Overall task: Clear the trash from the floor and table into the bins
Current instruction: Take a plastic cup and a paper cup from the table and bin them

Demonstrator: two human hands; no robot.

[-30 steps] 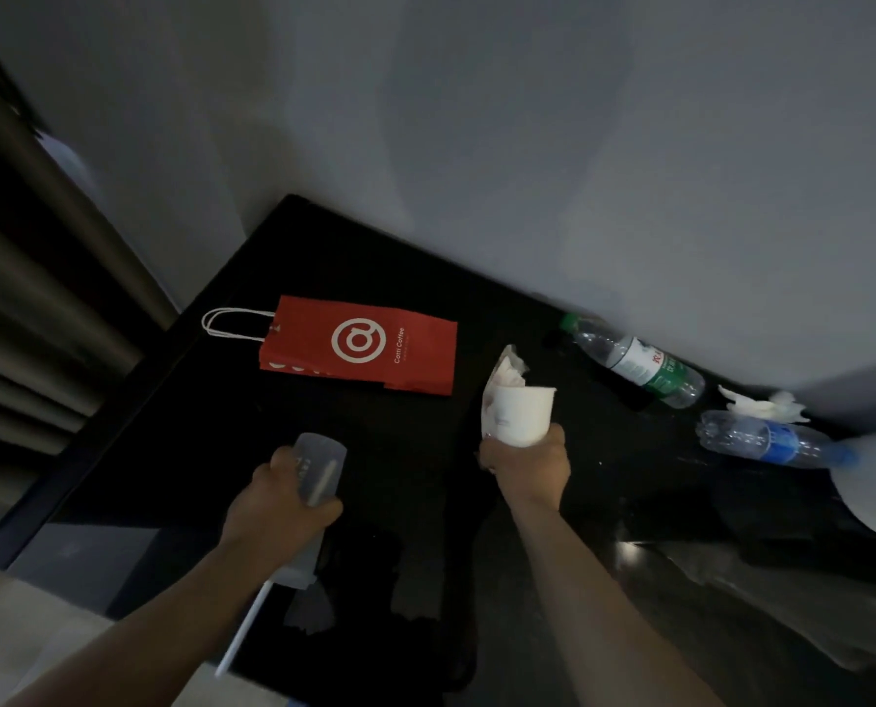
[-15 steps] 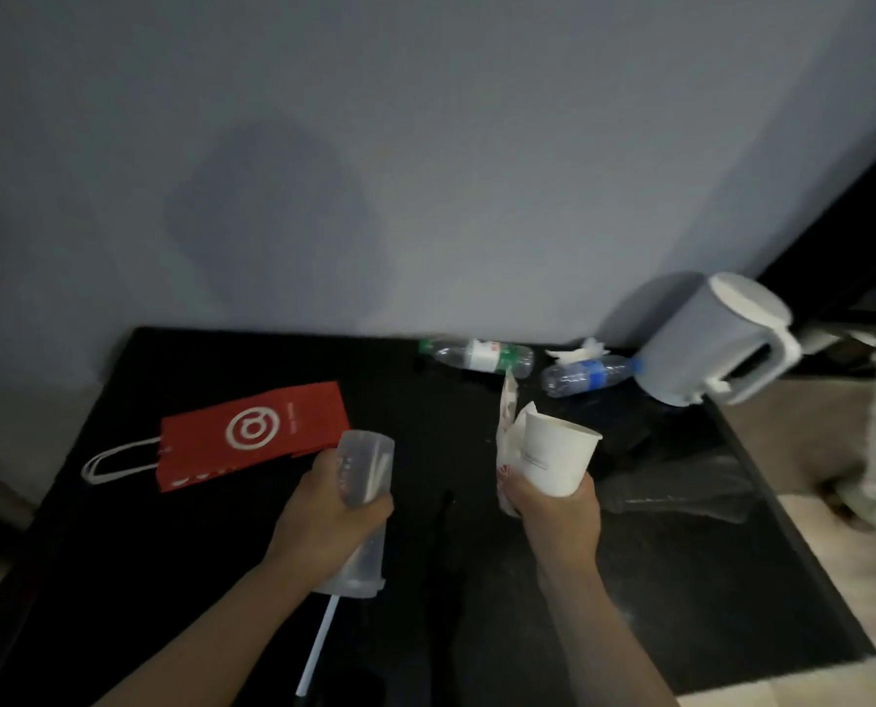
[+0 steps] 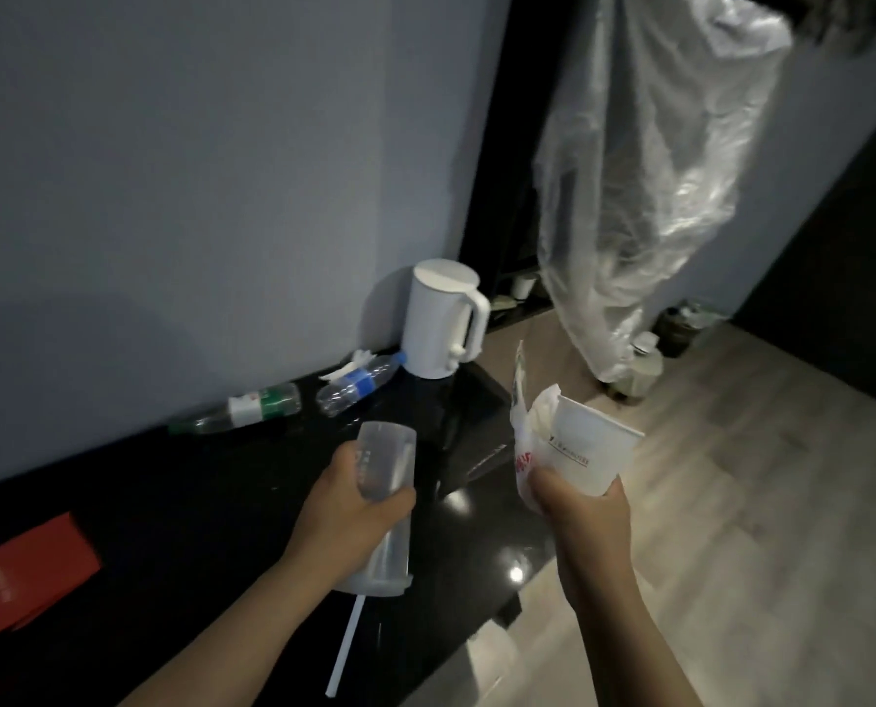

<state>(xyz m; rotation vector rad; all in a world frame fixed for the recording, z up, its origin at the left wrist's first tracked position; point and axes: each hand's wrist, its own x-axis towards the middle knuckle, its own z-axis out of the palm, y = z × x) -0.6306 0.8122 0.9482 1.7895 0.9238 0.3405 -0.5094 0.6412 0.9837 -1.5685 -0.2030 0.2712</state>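
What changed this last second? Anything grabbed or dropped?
The view swung right: the red bag slid to the left edge and a hanging plastic bag came into view. No grab or release: the left hand still grips the clear cup, the right hand the paper cup. The green-label bottle and blue-label bottle stayed put.

Holding clear cup (image 3: 384, 461) inverted, straw (image 3: 346, 640) hanging below; gripping tilted paper cup (image 3: 586, 451) with wrappers (image 3: 522, 451); leaving green bottle (image 3: 252, 408), blue bottle (image 3: 356, 382), red bag (image 3: 22, 574) lying flat
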